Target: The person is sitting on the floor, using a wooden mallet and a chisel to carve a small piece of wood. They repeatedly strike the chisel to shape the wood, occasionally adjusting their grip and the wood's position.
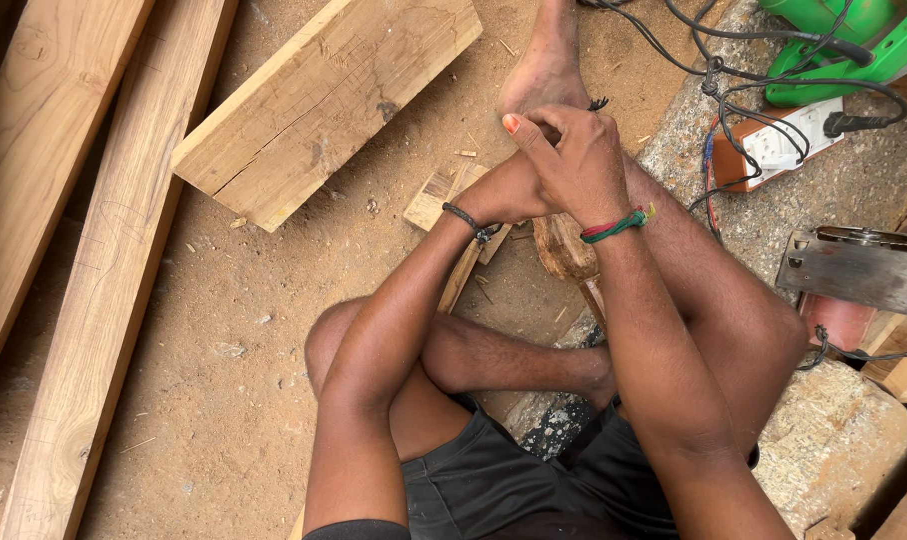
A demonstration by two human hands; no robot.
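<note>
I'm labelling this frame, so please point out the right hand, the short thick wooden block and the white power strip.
right hand [574, 160]: head view, back of the hand.
wooden block [324, 100]: head view, top face.
power strip [789, 140]: head view, white socket face.

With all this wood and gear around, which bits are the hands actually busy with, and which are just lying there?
In hand:
- right hand clasped over the left hand, the two pressed together
- dark wooden piece just under them; whether they hold it cannot be told

Lying about:
- thick block
- long planks
- small offcut
- green power tool
- socket board with cables
- metal tool
</note>
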